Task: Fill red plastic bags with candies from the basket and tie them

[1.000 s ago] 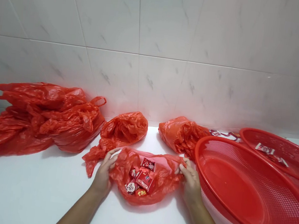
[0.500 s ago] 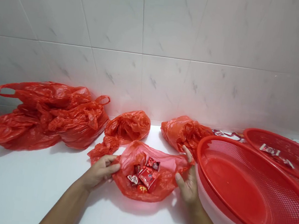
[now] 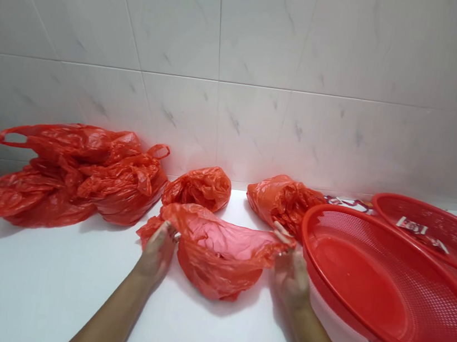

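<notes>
A thin red plastic bag is stretched between my two hands, low over the white tabletop. My left hand grips its left edge, fingers curled around the film. On the other side my right hand is closed on the bag's right edge, with one finger extended. The bag's mouth sags open towards the back, and its front wall now hides nearly all of the contents. Just behind it sits a crumpled red bag, and another bundled red bag lies near my right hand.
A large red plastic basket fills the right side, close to my right forearm. Behind it stands a second red basket with small wrapped packets inside. Several red bags are heaped at the left. A tiled wall bounds the back.
Both hands have lifted and turned the bag's rim, so its front wall has risen over the wrapped sweets that showed before. The left hand has shifted slightly right and up.
</notes>
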### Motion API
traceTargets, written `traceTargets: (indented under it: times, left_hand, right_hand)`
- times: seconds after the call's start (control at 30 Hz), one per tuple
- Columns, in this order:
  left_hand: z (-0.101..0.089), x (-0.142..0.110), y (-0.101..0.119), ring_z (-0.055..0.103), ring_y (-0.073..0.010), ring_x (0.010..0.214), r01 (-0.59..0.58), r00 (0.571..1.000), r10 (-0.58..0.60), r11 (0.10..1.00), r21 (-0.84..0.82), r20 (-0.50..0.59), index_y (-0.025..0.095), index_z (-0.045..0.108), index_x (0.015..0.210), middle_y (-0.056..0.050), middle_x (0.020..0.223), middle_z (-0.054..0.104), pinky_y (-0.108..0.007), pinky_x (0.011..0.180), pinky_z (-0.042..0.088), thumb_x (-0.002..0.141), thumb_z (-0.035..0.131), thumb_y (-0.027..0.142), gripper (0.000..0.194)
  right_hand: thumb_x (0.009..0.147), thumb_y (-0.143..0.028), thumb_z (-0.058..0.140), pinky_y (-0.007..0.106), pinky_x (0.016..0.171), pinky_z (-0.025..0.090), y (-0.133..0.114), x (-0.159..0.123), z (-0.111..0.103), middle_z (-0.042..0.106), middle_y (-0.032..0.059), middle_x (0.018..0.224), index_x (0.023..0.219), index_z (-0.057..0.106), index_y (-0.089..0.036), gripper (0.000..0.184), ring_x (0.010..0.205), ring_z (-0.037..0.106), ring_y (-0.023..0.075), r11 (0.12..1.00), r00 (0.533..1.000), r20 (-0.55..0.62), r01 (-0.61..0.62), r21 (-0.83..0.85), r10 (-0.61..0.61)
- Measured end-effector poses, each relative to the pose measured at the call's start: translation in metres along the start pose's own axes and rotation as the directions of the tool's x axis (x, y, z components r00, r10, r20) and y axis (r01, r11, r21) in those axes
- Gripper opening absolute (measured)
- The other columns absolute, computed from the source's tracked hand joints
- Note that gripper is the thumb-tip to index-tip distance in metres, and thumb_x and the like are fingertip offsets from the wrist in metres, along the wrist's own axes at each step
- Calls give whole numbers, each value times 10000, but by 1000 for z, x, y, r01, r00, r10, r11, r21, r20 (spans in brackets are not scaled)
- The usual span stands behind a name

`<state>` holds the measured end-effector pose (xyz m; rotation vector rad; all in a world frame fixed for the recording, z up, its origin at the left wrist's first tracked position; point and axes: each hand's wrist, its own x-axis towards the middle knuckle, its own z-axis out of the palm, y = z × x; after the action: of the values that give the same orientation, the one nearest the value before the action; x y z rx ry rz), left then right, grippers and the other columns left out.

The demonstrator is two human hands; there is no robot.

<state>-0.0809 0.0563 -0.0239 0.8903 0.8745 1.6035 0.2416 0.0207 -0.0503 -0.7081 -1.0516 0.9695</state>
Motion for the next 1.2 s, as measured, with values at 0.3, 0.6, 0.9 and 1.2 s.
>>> traceTargets:
  times: [0.3, 0.6, 0.9, 1.2]
  left_hand:
    - [17, -47, -7, 559, -437, 1451, 225, 902, -306, 935, 274, 304, 248, 657, 1459, -172, 1410, 724, -590, 1254, 402, 763, 953, 413, 774]
    - [47, -75, -15, 656, -423, 1307, 304, 704, -454, 888, 345, 546, 211, 703, 1436, -183, 1370, 721, -579, 1144, 500, 918, 786, 538, 619]
    - [39, -38, 12, 662, -170, 750, 129, 953, -149, 987, 93, 263, 191, 821, 1134, -50, 846, 727, -273, 736, 534, 795, 911, 498, 466]
    - [33, -35, 18, 554, -364, 1401, 115, 862, -107, 993, 15, 496, 206, 761, 1313, -161, 1471, 656, -449, 1142, 471, 736, 882, 438, 634]
  right_hand:
    - [844, -802, 711, 610, 1249, 373, -12, -6, 20, 472, 53, 1674, 1631, 416, -463, 907, 1542, 447, 332, 899, 988, 68, -153, 411, 137]
    - [952, -354, 792, 536, 1115, 534, -33, -19, 33, 626, -51, 885, 1712, 67, -462, 1056, 1023, 755, 217, 911, 978, 93, -209, 356, 188]
    - [988, -403, 744, 156, 461, 270, -36, -14, 24, 496, -98, 765, 1680, 171, -487, 903, 476, 277, 43, 901, 934, 213, -339, 272, 287]
    - [1002, -543, 694, 232, 519, 263, -28, -21, 29, 575, -24, 863, 1651, 380, -269, 771, 533, 325, 61, 950, 903, 322, -310, 26, 286]
